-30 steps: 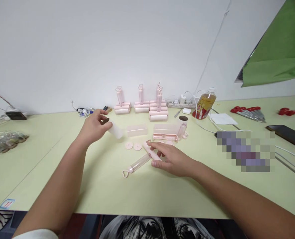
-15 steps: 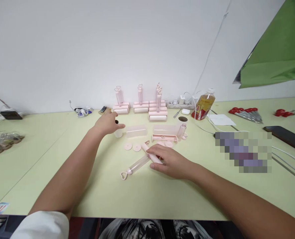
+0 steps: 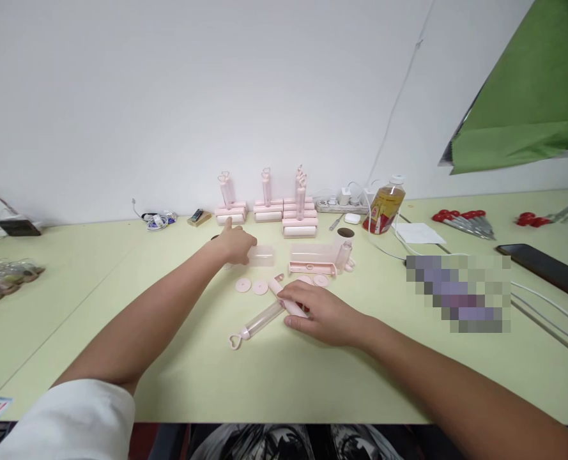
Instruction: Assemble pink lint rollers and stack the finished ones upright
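My left hand [image 3: 234,245] reaches over the left end of a translucent pink cover [image 3: 263,255], its visible fingers apart; whether they touch the cover is unclear. My right hand [image 3: 322,311] rests low over the table, fingers closed round a pale pink roller [image 3: 292,307] that slants toward the upper left. Touching or crossing beneath it is a clear tube handle [image 3: 262,321] with a heart-shaped ring. Something dark red shows in part under the right palm. Pink discs [image 3: 243,285] lie beyond, beside a pink tray-like holder [image 3: 312,268] and a second translucent cover [image 3: 314,251].
Pink rollers with upright handles [image 3: 299,223] line the wall. A drink bottle [image 3: 386,206], power strip [image 3: 342,206] and cables stand back right. Red-handled tools [image 3: 463,220] and a black phone [image 3: 542,271] lie right; clear-wrapped items [image 3: 6,278] lie far left.
My left hand has moved right, from beside a pale round container to the left translucent cover. My right hand stays on the roller. The view has shifted slightly.
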A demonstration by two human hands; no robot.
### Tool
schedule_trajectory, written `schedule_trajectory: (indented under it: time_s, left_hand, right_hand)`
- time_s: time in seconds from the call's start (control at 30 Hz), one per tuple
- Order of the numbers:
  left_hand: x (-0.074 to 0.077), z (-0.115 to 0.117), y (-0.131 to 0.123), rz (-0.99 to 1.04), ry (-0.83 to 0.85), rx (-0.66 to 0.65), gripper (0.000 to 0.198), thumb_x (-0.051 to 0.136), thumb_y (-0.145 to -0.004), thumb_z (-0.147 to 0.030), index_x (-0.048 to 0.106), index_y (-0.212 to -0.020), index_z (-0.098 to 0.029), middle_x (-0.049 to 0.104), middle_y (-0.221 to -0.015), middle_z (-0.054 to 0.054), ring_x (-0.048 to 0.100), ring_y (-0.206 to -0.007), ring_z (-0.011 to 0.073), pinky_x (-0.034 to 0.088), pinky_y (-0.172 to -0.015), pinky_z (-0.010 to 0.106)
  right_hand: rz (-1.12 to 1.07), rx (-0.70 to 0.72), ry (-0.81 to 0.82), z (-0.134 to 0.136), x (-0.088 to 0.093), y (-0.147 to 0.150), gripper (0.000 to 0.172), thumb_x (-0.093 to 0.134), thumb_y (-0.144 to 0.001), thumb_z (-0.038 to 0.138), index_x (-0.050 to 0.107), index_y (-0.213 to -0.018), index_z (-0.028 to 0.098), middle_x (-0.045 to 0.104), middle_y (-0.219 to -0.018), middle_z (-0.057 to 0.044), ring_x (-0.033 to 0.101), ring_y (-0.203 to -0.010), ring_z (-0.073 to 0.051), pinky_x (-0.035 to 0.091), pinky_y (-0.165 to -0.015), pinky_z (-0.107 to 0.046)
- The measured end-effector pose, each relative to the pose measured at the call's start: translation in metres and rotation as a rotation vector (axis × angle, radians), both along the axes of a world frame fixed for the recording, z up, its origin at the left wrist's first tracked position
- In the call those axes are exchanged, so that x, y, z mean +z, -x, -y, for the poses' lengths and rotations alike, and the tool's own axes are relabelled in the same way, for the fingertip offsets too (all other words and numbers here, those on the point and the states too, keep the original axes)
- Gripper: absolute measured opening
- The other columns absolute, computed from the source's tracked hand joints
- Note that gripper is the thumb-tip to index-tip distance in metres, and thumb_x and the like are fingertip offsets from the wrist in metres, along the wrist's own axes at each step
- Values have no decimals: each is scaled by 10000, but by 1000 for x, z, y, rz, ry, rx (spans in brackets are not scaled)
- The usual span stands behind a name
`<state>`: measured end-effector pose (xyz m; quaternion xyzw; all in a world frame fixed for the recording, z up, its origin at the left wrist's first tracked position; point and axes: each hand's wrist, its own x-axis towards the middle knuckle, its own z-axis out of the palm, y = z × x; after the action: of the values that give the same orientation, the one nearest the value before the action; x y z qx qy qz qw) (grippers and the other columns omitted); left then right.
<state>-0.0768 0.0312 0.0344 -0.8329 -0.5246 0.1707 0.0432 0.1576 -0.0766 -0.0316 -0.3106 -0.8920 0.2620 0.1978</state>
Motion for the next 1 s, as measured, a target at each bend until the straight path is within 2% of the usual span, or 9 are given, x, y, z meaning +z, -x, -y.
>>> schedule_trajectory:
  time_s: [0.13, 0.23, 0.37, 0.43, 0.53, 0.7, 0.77, 0.83, 1.0]
  left_hand:
    - [-1, 0, 10, 16, -14, -15, 503, 681, -690, -315, 630, -1187, -256, 721, -976, 72, 526, -1144, 312, 22, -1098, 639]
    - [0, 6, 9, -5, -54, -16, 503, 675, -707, -361, 620, -1192, -241, 684, -1086, 94, 509, -1170, 322, 137, -1095, 604]
    - [4, 45, -6, 91, -280, -36, 287, 486, -846, -268, 668, -1030, -146, 644, -1084, 154, 579, -1052, 310, 383, -942, 475]
    - [1, 75, -15, 188, -211, -8, 308, 402, -893, -299, 676, -895, -158, 667, -944, 130, 632, -855, 269, 451, -763, 395]
    - [-10, 114, -25, 236, 57, 25, 411, 477, -846, -546, 651, -780, -180, 665, -770, 92, 626, -676, 251, 423, -583, 329]
    - [-27, 123, -16, 451, -103, 27, 283, 449, -905, -415, 580, -798, -189, 645, -766, 54, 603, -664, 208, 387, -563, 292]
    - [-29, 115, -6, 640, -144, -3, 254, 443, -924, -412, 560, -867, -193, 642, -806, 37, 596, -690, 188, 405, -586, 283]
    - [-32, 109, 3, 797, -136, -93, 240, 454, -933, -412, 554, -941, -195, 644, -866, 35, 598, -750, 178, 438, -645, 284]
    - [-44, 108, 7, 893, -77, -350, 229, 488, -941, -369, 577, -1062, -196, 643, -936, 63, 592, -862, 188, 469, -761, 313]
  right_hand:
    - [-5, 0, 5, 1, 1, 1, 368, 597, -870, 330, 581, -1209, 187, 604, -1178, -107, 565, -1066, -242, 453, -905, -378]
    - [-9, 4, 9, 1, 2, 2, 357, 598, -867, 322, 586, -1196, 185, 600, -1171, -109, 565, -1056, -242, 456, -901, -381]
    - [-30, 3, 4, -1, -1, 3, 373, 576, -846, 208, 574, -1217, 180, 598, -1161, -112, 566, -1052, -237, 462, -906, -383]
    - [-67, -10, -18, -2, -5, 4, 415, 544, -823, 126, 562, -1234, 176, 595, -1163, -116, 566, -1057, -235, 463, -913, -387]
    - [-177, -33, -68, 0, -10, 7, 438, 494, -805, 52, 561, -1220, 177, 585, -1179, -116, 556, -1092, -231, 455, -940, -397]
    - [-492, -213, -74, 4, -8, 10, 340, 530, -837, 111, 550, -1162, 210, 578, -1122, -90, 596, -886, -178, 500, -812, -353]
    - [-701, -314, 17, 1, -3, 8, 260, 575, -854, 192, 556, -1113, 217, 593, -1043, -66, 598, -866, -167, 500, -804, -341]
    - [-830, -305, 227, -2, 2, 5, 220, 600, -863, 274, 572, -1073, 217, 617, -997, -50, 610, -871, -163, 503, -809, -338]
    - [-705, 76, 823, 1, 1, 6, 332, 618, -873, 406, 595, -1113, 178, 684, -928, -61, 665, -768, -160, 526, -693, -312]
